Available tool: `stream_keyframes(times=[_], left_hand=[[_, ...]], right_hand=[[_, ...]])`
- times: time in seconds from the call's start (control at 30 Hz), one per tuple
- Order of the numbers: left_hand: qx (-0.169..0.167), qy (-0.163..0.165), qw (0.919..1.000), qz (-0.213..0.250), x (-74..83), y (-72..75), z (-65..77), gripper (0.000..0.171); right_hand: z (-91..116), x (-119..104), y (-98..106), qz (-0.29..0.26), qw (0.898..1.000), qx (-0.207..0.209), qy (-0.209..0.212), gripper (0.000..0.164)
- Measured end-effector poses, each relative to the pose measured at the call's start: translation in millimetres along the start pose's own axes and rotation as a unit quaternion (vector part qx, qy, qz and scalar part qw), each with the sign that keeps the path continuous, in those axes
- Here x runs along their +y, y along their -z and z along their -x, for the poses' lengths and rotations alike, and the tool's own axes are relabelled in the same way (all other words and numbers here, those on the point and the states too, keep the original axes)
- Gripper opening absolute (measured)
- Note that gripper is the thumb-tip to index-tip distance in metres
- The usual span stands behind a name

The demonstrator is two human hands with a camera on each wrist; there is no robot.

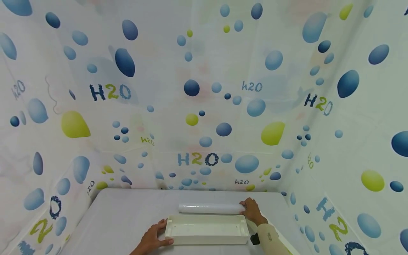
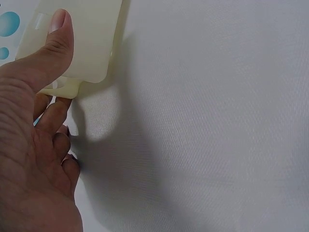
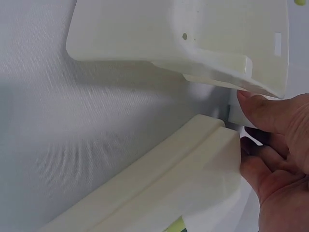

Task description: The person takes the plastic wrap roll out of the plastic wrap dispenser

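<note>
A long cream plastic box (image 1: 207, 241), its hollow side facing up, lies near the table's front. My left hand (image 1: 152, 237) grips its left end; in the left wrist view the thumb (image 2: 60, 41) presses the end wall and the other fingers curl beneath. Behind the box lies a white roll wrapped in glossy clear film (image 1: 210, 208). My right hand (image 1: 253, 211) holds the roll's right end between thumb and fingers. In the right wrist view, only a small piece of the roll (image 3: 236, 112) shows between the box and that hand.
A second long cream plastic piece (image 3: 193, 169), with a green label, lies under the right forearm, close to the right fingers. White cloth covers the table (image 1: 134, 205). Curtains (image 1: 204, 106) printed with blue and green drops stand behind it and on both sides.
</note>
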State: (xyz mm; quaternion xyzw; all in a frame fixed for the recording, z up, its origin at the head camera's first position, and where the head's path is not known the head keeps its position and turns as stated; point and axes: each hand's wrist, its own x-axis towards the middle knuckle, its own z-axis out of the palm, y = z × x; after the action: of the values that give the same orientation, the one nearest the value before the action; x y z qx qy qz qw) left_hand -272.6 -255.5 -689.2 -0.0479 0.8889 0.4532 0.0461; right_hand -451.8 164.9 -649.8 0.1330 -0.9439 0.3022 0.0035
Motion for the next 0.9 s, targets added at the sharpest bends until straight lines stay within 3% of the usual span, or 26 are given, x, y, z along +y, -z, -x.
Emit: stream_keyframes(times=[0.27,0.4,0.53,0.9], left_hand=[[0.003,0.019,0.9998,0.003,-1.2,-0.7,-0.8,0.104],[-0.001,0.005,0.9998,0.019,-1.3,1.0,-1.8,0.101],[-0.001,-0.019,0.9997,0.017,-2.8,0.5,-2.9,0.099],[0.005,-0.028,0.9996,0.002,-1.2,-3.1,-3.7,0.097]], right_hand=[[1,-4,5,0.008,0.999,-0.008,0.05,0.043],[0,-5,8,0.015,0.998,-0.015,0.061,0.043],[-1,-7,12,0.021,0.998,-0.027,0.054,0.045],[-6,-6,14,0.029,0.998,-0.054,0.032,0.052]])
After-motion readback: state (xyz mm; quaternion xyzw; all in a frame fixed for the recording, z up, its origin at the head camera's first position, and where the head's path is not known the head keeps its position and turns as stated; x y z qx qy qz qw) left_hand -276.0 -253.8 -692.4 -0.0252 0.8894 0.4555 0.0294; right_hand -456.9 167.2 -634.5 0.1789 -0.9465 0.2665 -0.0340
